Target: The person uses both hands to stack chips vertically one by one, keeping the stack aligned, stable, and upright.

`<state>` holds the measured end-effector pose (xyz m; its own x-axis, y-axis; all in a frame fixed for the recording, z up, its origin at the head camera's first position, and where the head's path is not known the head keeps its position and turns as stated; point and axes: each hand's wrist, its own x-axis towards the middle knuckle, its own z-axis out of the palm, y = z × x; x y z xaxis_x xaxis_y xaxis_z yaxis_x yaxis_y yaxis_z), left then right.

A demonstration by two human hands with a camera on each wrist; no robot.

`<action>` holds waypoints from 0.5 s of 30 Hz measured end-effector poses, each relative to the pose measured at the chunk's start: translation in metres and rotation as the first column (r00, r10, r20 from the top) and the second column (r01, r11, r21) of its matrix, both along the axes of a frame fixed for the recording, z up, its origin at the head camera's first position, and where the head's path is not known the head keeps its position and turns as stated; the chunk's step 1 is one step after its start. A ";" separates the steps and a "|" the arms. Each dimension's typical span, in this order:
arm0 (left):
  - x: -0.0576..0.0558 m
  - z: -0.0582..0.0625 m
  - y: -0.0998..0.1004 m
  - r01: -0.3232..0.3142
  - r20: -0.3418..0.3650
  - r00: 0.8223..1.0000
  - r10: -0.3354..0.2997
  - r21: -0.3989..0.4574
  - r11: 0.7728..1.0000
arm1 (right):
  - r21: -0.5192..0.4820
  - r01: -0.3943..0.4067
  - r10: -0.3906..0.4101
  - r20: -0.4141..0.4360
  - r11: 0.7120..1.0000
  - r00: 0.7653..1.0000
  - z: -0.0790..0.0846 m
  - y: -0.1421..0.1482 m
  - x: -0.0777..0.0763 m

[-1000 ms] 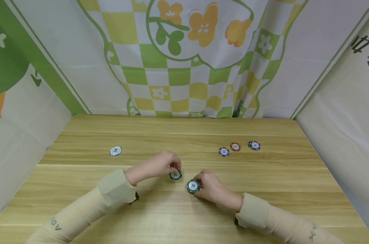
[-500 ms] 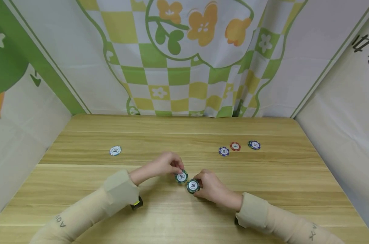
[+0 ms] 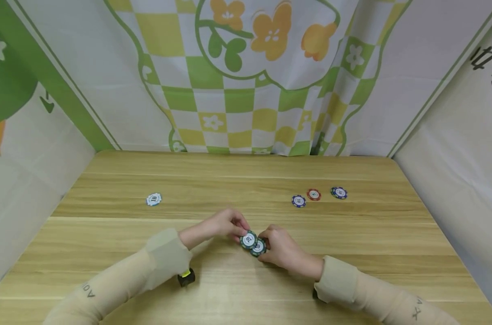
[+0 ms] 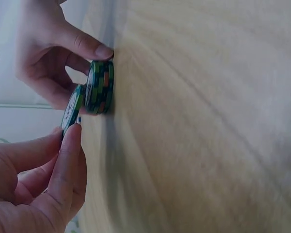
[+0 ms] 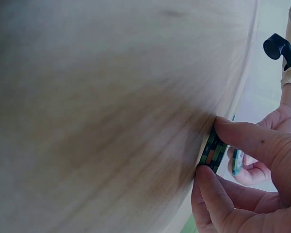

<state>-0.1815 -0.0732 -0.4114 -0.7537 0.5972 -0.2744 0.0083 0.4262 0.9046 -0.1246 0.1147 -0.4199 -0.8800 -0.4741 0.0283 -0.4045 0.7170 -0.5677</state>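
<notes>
My left hand [image 3: 224, 223] pinches a green poker chip [image 3: 247, 239] marked 20 by its edge, between thumb and fingers. In the left wrist view this chip [image 4: 72, 111] is tilted at the face of a short stack of green poker chips [image 4: 100, 87]. My right hand [image 3: 284, 248] grips that stack by its sides, thumb on one side and fingers on the other, low at the table. From the head camera, the left hand's chip overlaps part of the stack. Striped green and orange edges of the stack [image 5: 214, 152] show in the right wrist view.
On the wooden table [image 3: 213, 180], a light blue chip [image 3: 154, 199] marked 10 lies at the far left. A blue chip [image 3: 298, 201], a red chip [image 3: 314, 194] and another blue chip [image 3: 339, 192] lie at the far right. A patterned curtain [image 3: 237, 104] hangs behind the table.
My left hand has moved right and slightly nearer with its green chip, which went from beside the stack to overlapping it. The right hand and the stack have stayed in place.
</notes>
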 end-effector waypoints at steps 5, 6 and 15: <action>0.004 -0.002 0.004 -0.033 0.063 0.997 0.034 -0.005 0.999 | 0.005 -0.008 0.008 0.004 1.000 1.000 0.001 0.000 0.000; 0.004 -0.002 0.004 -0.037 0.067 0.997 0.037 -0.005 0.999 | 0.008 -0.008 0.008 0.004 1.000 1.000 0.001 0.000 -0.001; 0.007 -0.005 0.007 -0.019 0.046 0.999 0.019 -0.006 1.000 | 0.012 0.002 -0.003 0.031 1.000 1.000 0.003 0.000 0.000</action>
